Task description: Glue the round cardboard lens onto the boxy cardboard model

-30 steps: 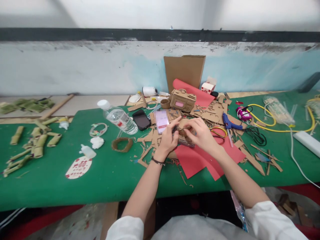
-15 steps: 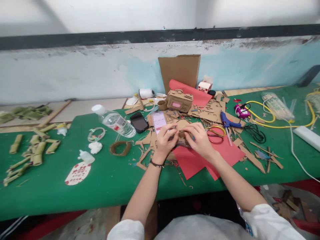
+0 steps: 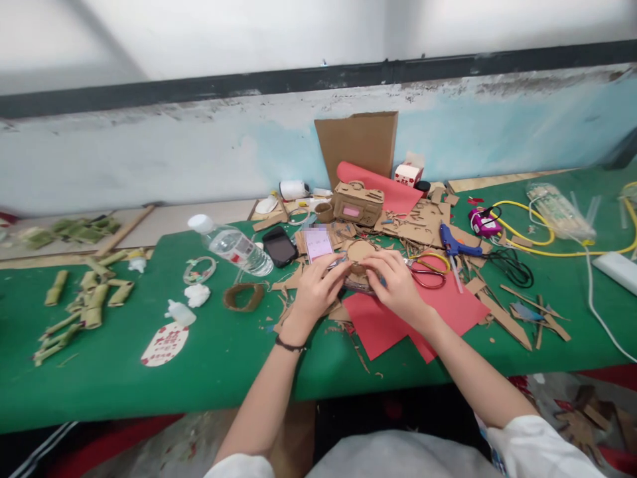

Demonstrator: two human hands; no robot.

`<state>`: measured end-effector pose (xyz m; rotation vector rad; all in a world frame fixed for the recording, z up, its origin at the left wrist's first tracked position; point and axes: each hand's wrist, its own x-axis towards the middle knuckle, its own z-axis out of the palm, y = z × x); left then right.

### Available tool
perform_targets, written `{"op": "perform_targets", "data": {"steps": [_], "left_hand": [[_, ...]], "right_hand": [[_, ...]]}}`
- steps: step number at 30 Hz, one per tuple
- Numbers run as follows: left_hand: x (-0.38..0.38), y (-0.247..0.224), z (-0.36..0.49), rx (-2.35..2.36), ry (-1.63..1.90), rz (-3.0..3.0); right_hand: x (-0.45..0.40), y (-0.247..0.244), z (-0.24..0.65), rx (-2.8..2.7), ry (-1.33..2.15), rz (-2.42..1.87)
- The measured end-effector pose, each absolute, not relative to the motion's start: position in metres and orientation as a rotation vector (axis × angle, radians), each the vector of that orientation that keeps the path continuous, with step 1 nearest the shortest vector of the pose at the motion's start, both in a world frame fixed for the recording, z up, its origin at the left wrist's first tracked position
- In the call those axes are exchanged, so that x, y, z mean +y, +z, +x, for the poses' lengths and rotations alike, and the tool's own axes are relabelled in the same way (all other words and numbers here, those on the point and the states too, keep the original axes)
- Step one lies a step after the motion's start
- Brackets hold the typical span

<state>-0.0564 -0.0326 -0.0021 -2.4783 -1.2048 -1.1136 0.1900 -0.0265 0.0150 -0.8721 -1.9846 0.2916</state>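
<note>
In front of me sits a small cardboard construction with a round cardboard disc (image 3: 361,251) at its far side and a dark-edged base (image 3: 359,285). My left hand (image 3: 318,284) has its thumb and fingers curled against the left side of this cardboard piece. From the right, my right hand (image 3: 397,282) pinches its other side with bent fingers. The fingers partly cover the piece, so its full shape is hidden. Scissors (image 3: 428,269) with yellow and red handles lie right of my right hand. A lit phone (image 3: 318,243) stands just beyond my left hand.
Red paper (image 3: 378,325) and cardboard scraps (image 3: 502,318) surround the work. Behind stands a cardboard camera model (image 3: 357,201). A blue glue gun (image 3: 458,242) lies right, a water bottle (image 3: 233,249) leans left, near a dark phone (image 3: 279,246). Bamboo pieces (image 3: 94,302) lie far left.
My left hand has shifted slightly left and down, so the hands are farther apart and more of the cardboard piece shows between them. The view has tilted slightly.
</note>
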Motion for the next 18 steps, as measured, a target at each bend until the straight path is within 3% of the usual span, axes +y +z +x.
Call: {"op": "perform_targets", "data": {"steps": [9,18], "left_hand": [[-0.042,0.003,-0.048,-1.22,-0.956,-2.573],[-0.041,-0.026,-0.046,-1.217,-1.04,-2.51]], "right_hand": [[-0.027,0.025,0.185,-2.132,0.141,-0.927],[-0.03,0.029,0.182,-2.111,0.068,-0.984]]}}
